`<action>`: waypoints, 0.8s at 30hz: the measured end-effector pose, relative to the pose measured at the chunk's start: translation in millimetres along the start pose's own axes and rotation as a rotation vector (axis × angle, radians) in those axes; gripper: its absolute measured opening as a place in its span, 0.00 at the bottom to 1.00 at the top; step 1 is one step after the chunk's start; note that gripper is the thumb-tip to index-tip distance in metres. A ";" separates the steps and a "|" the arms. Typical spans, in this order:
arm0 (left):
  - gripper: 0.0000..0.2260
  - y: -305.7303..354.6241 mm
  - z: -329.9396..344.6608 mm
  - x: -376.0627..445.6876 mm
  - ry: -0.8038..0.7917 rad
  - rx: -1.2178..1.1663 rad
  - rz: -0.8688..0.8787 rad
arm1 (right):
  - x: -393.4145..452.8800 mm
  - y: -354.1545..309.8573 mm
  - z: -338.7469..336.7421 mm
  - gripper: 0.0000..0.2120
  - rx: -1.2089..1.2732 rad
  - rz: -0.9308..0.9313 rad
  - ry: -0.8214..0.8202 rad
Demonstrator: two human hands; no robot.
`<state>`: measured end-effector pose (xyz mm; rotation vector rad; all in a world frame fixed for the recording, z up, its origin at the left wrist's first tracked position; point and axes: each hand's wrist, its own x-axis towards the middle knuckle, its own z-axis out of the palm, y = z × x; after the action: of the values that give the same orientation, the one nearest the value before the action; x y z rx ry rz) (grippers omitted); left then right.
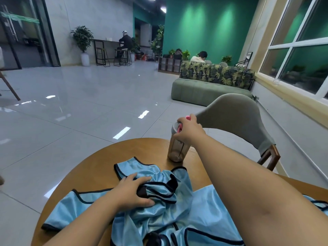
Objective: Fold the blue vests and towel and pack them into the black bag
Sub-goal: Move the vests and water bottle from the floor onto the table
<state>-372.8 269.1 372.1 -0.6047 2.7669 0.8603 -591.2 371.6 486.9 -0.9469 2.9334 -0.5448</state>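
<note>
Light blue vests (159, 215) with black trim lie crumpled in a heap on the round wooden table (106, 157). My left hand (132, 191) rests on top of the heap, fingers curled into the fabric. My right hand (188, 129) grips the grey and pink lid of a smoky translucent bottle (175, 150) that stands upright on the table beyond the vests. No black bag or towel is in view.
A grey chair (236, 119) with wooden legs stands just past the table on the right. Glossy tiled floor (71, 107) stretches to the left and ahead. A green sofa (209, 89) sits farther back by the window wall, with two people seated in the distance.
</note>
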 end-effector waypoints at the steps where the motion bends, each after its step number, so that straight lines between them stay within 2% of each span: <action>1: 0.38 1.1 0.2 -0.3 -0.004 -0.014 0.012 | 3.2 -0.1 1.3 0.27 0.006 -0.018 0.006; 4: 0.37 2.4 -1.2 0.7 -0.015 -0.036 0.027 | 10.3 -1.2 8.8 0.26 0.012 -0.077 0.054; 9: 0.35 2.7 -2.9 3.4 -0.037 -0.056 0.061 | 16.5 0.4 20.8 0.30 -0.041 -0.117 0.099; 14: 0.37 5.7 -2.1 -1.6 -0.084 -0.305 0.087 | 8.8 8.9 22.5 0.38 -0.038 -0.116 0.105; 16: 0.37 7.8 2.7 -4.7 -0.116 -0.339 0.088 | -3.7 11.0 23.1 0.37 -0.045 -0.140 0.150; 20: 0.30 25.1 18.3 -14.2 -0.167 -0.407 0.070 | -46.5 21.0 21.6 0.34 -0.014 -0.223 0.233; 24: 0.21 58.8 38.7 -29.4 -0.176 -0.474 0.093 | -103.8 45.1 25.0 0.30 0.026 -0.251 0.166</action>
<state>-369.7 345.1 378.5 -0.4412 2.4539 1.5307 -528.9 456.7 438.8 -1.3396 2.9573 -0.7005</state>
